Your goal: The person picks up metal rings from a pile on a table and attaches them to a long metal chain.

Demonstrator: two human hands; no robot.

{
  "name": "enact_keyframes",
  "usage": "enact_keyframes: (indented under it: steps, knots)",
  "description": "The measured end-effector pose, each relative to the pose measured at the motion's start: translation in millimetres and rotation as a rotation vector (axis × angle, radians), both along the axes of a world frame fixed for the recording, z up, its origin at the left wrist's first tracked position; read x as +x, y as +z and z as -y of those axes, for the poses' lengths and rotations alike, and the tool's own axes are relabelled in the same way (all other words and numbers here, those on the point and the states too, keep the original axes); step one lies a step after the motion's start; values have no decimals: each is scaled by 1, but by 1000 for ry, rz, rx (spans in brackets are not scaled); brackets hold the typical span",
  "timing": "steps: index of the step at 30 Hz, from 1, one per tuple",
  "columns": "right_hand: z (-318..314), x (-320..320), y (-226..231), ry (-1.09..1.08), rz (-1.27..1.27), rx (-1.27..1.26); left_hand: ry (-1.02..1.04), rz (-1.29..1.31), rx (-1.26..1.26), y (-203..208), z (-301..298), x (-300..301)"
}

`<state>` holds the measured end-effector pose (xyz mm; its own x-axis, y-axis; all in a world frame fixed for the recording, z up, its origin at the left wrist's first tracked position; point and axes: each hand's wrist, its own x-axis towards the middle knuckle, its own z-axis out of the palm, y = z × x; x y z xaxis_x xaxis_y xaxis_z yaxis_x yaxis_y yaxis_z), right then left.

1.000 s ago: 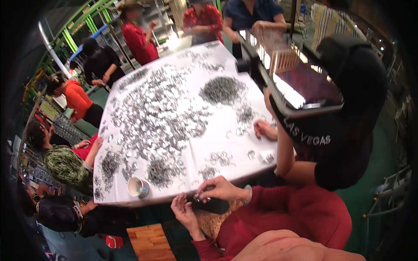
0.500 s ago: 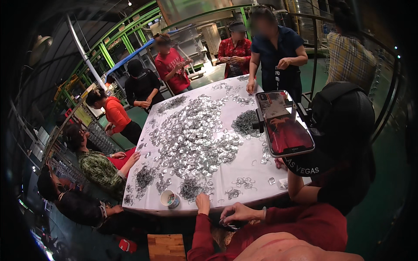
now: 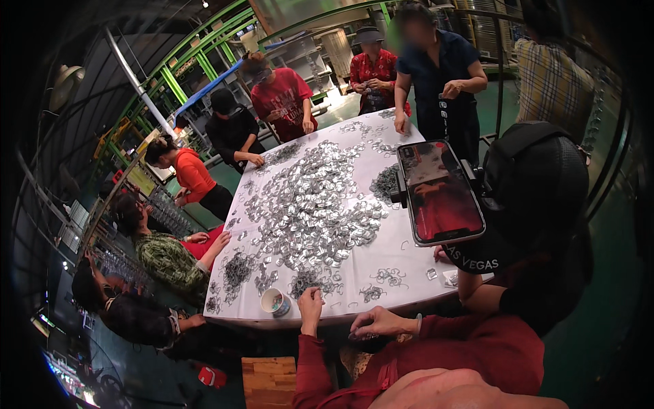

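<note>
My left hand point(image 3: 310, 306) is raised at the near edge of the white-covered table point(image 3: 344, 300), its fingers pinched together beside a pile of dark wire hooks point(image 3: 304, 281). Whatever they grip is too small to name. Off the table edge, close to my body, my right hand point(image 3: 373, 322) is closed with its fingers curled down. Something small and dark shows under it, but I cannot make out what. To the left of my left hand stands a paper cup point(image 3: 274, 302) with small things in it. A big heap of shiny silver metal pieces point(image 3: 313, 204) covers the table's middle.
A phone point(image 3: 441, 194) on a mount and a co-worker in a black cap point(image 3: 538, 184) are close at my right. Several people stand or sit round the table. More hook piles point(image 3: 238, 269) lie at the left. A wooden stool point(image 3: 269, 382) stands below the near edge.
My left hand has risen slightly from the table edge. My right hand has shifted a little, its fingers now pointing down. Across the table, the person in the red T-shirt has leaned over and lowered a hand.
</note>
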<state>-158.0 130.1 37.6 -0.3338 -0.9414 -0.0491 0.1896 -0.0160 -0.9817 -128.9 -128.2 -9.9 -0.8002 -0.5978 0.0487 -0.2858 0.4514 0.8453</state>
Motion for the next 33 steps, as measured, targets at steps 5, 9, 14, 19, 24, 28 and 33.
enact_keyframes:
  steps: [5,9,14,19,24,28,33]
  knots:
    - [4,7,2,-71,-50,7,-50,-280,413,71,-53,53]
    - [6,12,0,-173,70,-51,-172,-327,105,100,-104,90]
    - [0,20,-10,-315,241,-71,-149,-331,-171,84,-138,93]
    - [-7,22,-12,-368,187,-113,-110,-311,-229,75,-154,96]
    - [-3,19,-24,-274,60,-258,-40,-443,77,36,-160,97]
    - [-16,-18,-8,-156,-168,-194,9,-526,409,37,-167,99]
    - [0,-130,-28,-471,-430,131,-14,-513,317,25,-152,109]
